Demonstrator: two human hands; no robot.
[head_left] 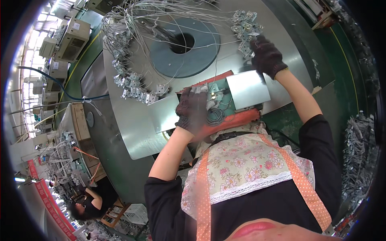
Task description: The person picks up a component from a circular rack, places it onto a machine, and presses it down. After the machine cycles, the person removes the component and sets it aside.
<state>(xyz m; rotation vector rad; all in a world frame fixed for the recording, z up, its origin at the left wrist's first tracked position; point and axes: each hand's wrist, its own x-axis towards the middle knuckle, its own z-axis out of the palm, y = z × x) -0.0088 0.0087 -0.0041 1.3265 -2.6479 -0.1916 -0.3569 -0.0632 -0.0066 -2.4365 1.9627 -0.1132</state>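
Note:
My left hand (193, 105), in a dark knitted glove with pale fingertips, is closed at the edge of a small metal bracket (213, 95) in the green work area in front of me. A coil of thin grey cable (216, 116) lies beside that hand. My right hand (267, 56), gloved the same way, reaches to the near side of a cluster of small metal brackets (246, 28). Its fingers are curled, and whatever they hold is hidden. Between the hands sits a flat shiny metal plate (248, 90).
A grey disc (185, 69) with a central hole stands on the metal tabletop (136, 136). Loose wires (138, 16) cross above it, joined to a curved row of brackets (132, 86) at left. Red padding (229, 122) edges the work area. Another person (90, 203) sits far left.

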